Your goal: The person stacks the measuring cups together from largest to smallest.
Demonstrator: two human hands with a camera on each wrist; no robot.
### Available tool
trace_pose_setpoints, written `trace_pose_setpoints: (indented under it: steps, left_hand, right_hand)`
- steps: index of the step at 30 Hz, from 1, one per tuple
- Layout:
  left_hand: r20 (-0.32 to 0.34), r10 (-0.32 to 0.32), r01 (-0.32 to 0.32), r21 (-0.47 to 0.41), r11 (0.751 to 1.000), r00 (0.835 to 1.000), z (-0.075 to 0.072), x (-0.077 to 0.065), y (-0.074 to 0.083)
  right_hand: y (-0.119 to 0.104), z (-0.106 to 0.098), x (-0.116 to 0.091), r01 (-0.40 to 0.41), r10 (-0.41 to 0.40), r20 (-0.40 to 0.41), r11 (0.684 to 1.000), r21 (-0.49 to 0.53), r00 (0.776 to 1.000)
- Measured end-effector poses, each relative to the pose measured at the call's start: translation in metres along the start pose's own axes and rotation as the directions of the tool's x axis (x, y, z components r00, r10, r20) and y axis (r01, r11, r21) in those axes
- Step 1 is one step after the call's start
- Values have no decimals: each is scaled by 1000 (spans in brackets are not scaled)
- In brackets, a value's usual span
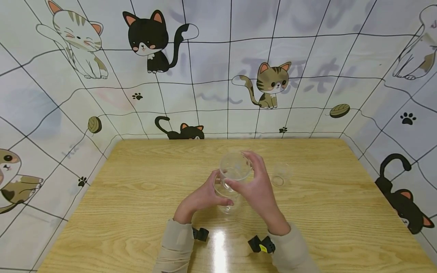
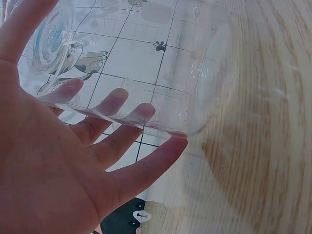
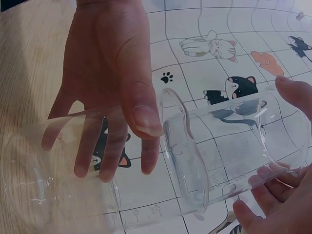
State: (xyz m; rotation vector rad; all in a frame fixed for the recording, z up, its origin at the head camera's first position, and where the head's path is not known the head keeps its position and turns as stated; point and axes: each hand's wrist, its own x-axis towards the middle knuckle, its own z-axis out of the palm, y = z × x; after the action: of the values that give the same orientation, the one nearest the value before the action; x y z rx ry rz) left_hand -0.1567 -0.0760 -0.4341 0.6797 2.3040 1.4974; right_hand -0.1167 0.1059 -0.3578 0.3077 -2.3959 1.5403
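Note:
Two clear glass beakers stand one above the other between the hands. The lower beaker (image 1: 228,209) is on or just above the table, and my left hand (image 1: 202,198) grips its side with fingers and thumb spread around it. My right hand (image 1: 258,191) holds the upper beaker (image 1: 235,167) between thumb and fingers. In the right wrist view, the upper beaker's base meets the lower beaker's rim (image 3: 187,146); how far it sits inside is hard to tell through the glass. Faint graduation marks show on the walls. Whether clear liquid is inside cannot be told.
Another small transparent vessel (image 1: 279,179) stands on the wooden table (image 1: 153,163), right of the hands. Cat-printed sheets (image 1: 211,94) wall off the back and both sides. Light glares off the table's front.

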Motion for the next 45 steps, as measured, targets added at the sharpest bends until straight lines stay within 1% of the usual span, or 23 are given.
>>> trace_pose_setpoints:
  steps: [6,9,16,25,36,45]
  left_hand:
    - [2,50,-50,-26,998,999,0,1,-2]
    - [2,57,-57,-30,998,998,0,1,-2]
    - [30,28,-26,-77,997,999,0,0,0]
    - [30,18,-17,-41,999,999,-2,-1,-1]
    - [44,25,-23,-54,998,999,-1,-1,-2]
    - [51,23,-20,-65,998,998,-2,-2,-1]
  right_hand:
    - [-1,3,0,7,-7,-3,1000,-16,1000]
    - [0,4,0,4,-4,3,1000,-14,1000]
    - [1,5,0,-2,3,16,1000,-29,1000]
    - [0,7,-1,-51,53,37,997,-63,998]
    - [4,10,0,-85,92,58,989,-119,994]
    - [7,12,0,-78,89,68,985,-157,994]
